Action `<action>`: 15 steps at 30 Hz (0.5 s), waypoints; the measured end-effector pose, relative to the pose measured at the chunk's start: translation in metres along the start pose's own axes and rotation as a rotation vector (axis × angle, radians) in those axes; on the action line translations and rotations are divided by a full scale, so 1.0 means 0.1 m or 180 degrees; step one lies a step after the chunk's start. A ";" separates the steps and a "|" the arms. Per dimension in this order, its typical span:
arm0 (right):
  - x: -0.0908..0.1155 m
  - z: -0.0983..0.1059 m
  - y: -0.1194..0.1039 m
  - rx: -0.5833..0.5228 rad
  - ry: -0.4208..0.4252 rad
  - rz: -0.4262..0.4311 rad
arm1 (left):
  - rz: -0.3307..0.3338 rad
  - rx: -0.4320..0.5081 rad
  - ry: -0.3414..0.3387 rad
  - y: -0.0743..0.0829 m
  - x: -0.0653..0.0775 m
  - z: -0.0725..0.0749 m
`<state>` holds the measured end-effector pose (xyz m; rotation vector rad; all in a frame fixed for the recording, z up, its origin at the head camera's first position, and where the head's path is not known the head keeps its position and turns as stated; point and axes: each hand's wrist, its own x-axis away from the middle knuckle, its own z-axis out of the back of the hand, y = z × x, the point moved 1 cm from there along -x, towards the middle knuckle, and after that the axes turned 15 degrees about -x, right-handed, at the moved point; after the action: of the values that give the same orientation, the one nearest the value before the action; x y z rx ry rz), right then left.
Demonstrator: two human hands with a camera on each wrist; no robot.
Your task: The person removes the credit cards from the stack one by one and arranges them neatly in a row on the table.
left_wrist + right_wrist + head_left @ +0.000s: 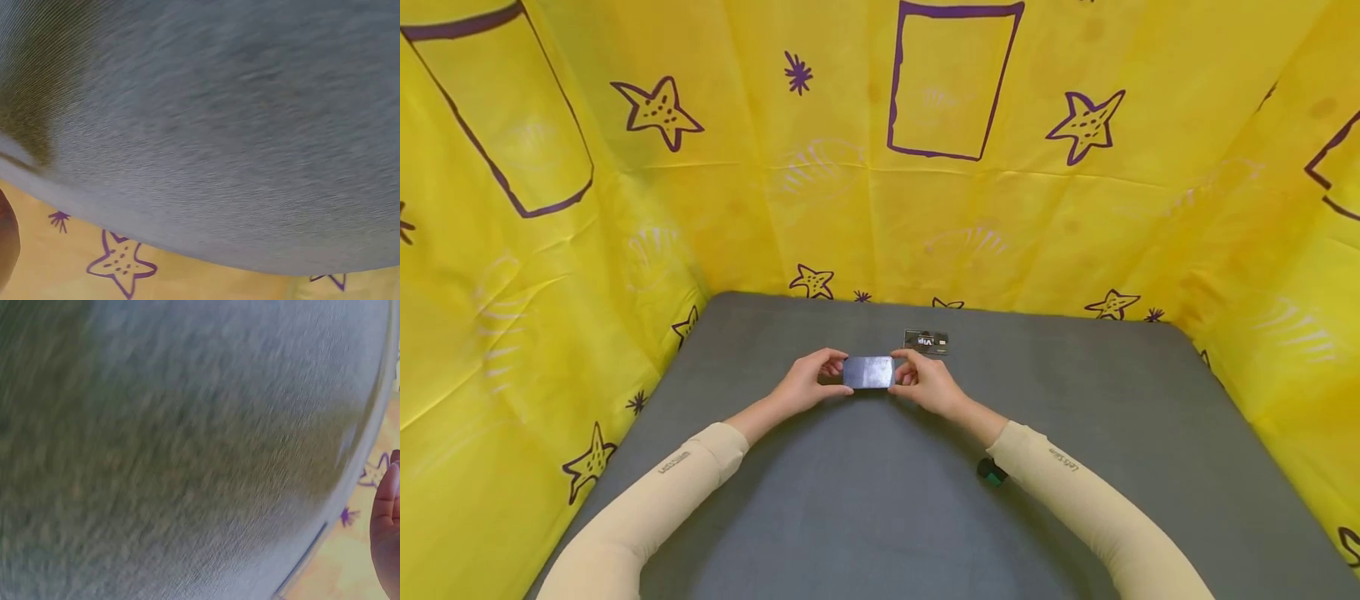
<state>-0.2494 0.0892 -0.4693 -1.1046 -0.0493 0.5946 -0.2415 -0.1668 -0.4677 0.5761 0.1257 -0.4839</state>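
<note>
Both hands hold a small dark blue, glossy rectangle, about as large as a bank card, by its two short ends. My left hand pinches the left end between fingers and thumb; my right hand does the same on the right. The rectangle appears level over the grey table, and its exact kind cannot be told. Just behind the right hand lies a black card marked "Vip", flat on the table. At its right edge, the right wrist view catches part of the right hand; neither wrist view shows the held rectangle.
The grey table is enclosed at the back and sides by yellow cloth with purple starfish drawings. A dark band with a green patch shows beside the right sleeve. Both forearms wear beige sleeves.
</note>
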 end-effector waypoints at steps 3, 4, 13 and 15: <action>0.00 -0.07 -0.04 -0.0054 -0.0076 -0.0009 | -0.0003 0.0007 -0.0012 -0.04 0.09 0.04; 0.00 -0.09 -0.05 -0.0067 -0.0096 -0.0016 | -0.0004 0.0007 -0.0015 -0.06 0.11 0.05; -0.01 -0.25 -0.15 -0.0146 -0.0269 -0.0113 | 0.0032 -0.0059 -0.0020 -0.16 0.30 0.14; -0.01 -0.28 -0.18 -0.0154 -0.0308 -0.0089 | 0.0039 -0.0086 -0.0027 -0.17 0.35 0.17</action>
<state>-0.2340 0.0600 -0.4671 -1.1198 -0.1633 0.6241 -0.2193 -0.2029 -0.4707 0.5480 0.1205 -0.4721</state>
